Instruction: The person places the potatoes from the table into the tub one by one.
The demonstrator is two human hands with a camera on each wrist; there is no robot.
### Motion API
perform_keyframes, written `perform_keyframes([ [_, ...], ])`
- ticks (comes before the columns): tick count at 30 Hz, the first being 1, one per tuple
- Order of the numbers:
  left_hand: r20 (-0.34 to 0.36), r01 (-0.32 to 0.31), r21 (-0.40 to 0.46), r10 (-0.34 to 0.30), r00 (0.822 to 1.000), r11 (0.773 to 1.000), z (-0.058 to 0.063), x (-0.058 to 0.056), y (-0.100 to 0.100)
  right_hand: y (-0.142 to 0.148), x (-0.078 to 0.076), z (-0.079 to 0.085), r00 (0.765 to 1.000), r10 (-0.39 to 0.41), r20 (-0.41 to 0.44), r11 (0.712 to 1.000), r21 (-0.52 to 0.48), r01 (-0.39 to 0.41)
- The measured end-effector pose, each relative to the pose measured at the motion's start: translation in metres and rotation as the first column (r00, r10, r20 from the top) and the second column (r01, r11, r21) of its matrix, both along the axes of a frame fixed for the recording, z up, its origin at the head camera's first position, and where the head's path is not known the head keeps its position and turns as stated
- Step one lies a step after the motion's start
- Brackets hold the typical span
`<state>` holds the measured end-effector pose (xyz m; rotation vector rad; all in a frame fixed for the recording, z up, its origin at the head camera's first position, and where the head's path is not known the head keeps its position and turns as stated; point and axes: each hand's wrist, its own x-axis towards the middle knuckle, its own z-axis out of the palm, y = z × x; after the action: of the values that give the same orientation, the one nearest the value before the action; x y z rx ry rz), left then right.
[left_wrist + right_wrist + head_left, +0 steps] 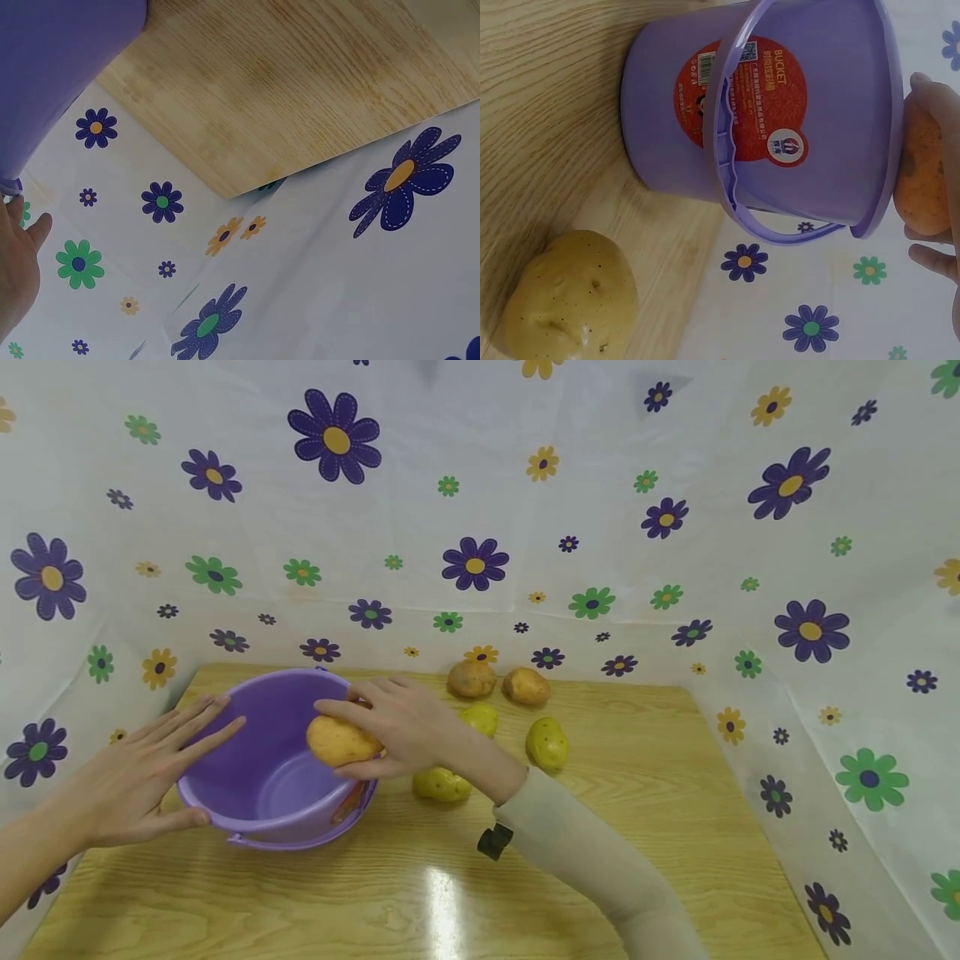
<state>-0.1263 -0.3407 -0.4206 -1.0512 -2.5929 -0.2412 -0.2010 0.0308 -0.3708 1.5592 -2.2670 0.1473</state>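
In the head view a purple bucket [277, 727] stands upright on the left of the table. My right hand [405, 722] grips a brown potato [337, 742] over the right side of the bucket's mouth. From the right wrist view, the potato [922, 176] is seen at the rim, above a red label [742, 101] on the bucket wall. My left hand [146, 777] lies with fingers spread along the bucket's left rim. In the left wrist view only part of that hand [19, 266] shows, its fingers at the rim. The bucket's visible inside holds nothing.
Two brown potatoes [471, 679] lie at the table's back edge. Several yellow-green potatoes [548, 744] lie right of the bucket, one [442, 785] close beside it. The bucket's handle [727, 157] hangs down its side. A flowered white sheet [420, 527] surrounds the wooden table [637, 810].
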Motion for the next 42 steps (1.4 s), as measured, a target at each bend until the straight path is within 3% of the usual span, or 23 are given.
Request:
perform_keyframes([
  [9, 0.001, -0.003, 0.0, 0.003, 1.0, 1.0, 0.0, 0.0, 0.0, -0.016, -0.007, 0.0, 0.999, 0.016, 0.029, 0.998, 0.056, -0.018],
  [19, 0.014, -0.004, -0.004, 0.004, 1.0, 1.0, 0.0, 0.001, -0.001, -0.036, -0.01, -0.001, 1.0, 0.008, -0.004, 0.989, 0.146, -0.007],
  [30, 0.018, -0.002, 0.0, 0.002, 1.0, 1.0, 0.001, 0.001, -0.002, -0.051, -0.01, 0.001, 0.998, -0.025, 0.053, 0.965, 0.261, 0.01],
  [42, 0.015, 0.002, -0.001, -0.002, 1.0, 1.0, 0.0, 0.0, -0.001, -0.047, -0.011, -0.001, 0.998, -0.02, 0.057, 0.968, 0.251, 0.005],
])
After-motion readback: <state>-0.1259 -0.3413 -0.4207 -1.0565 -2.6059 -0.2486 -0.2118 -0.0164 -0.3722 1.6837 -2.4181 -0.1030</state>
